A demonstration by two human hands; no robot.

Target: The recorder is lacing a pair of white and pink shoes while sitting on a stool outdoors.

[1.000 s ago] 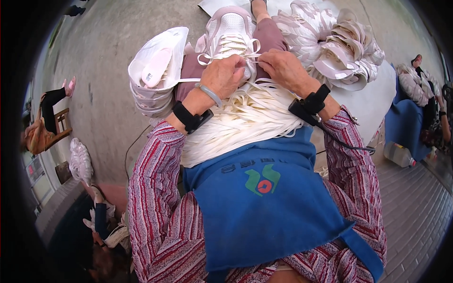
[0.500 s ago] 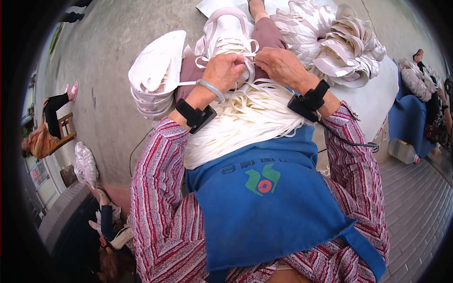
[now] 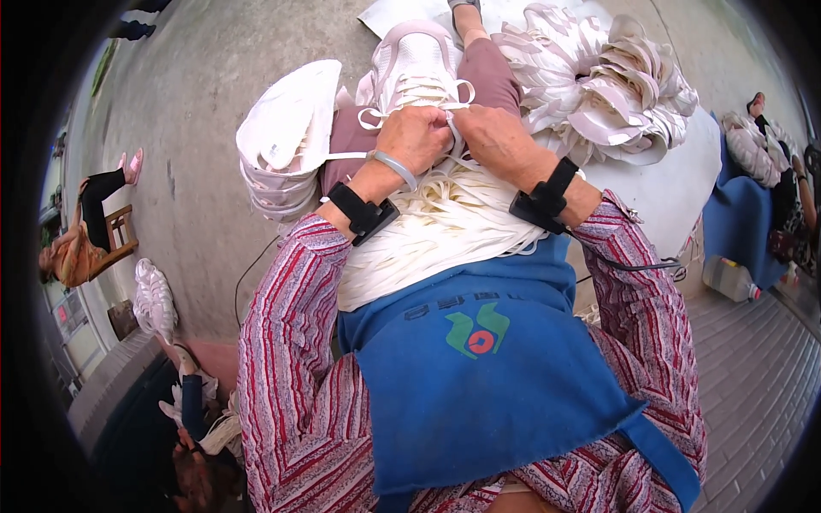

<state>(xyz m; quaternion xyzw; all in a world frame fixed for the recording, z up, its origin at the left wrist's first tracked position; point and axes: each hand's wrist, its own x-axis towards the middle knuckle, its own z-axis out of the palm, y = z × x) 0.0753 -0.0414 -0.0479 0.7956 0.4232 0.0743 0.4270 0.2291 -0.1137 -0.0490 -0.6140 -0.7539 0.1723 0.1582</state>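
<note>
A white and pale-pink shoe upper (image 3: 416,64) lies across my lap with its toe pointing away from me. White shoelace (image 3: 462,92) crosses its front and forms a loop on each side. My left hand (image 3: 416,137) pinches the lace at the near end of the upper. Close beside it, my right hand (image 3: 498,141) is also closed on the lace, its fingertips almost meeting the left ones. A thick bundle of loose white laces (image 3: 428,239) is spread over my lap, just below both hands.
Stacked shoe uppers (image 3: 286,137) stand at my left knee. A larger heap of uppers (image 3: 629,85) lies to the right on a white sheet (image 3: 663,192). Farther right are a blue chair (image 3: 740,214) and a plastic jug (image 3: 729,280). Other people sit at both sides.
Both hands have come slightly nearer to me and closer together, still pinching the lace. The right hand has turned a little inward. The uppers and lace bundle stay about where they were.
</note>
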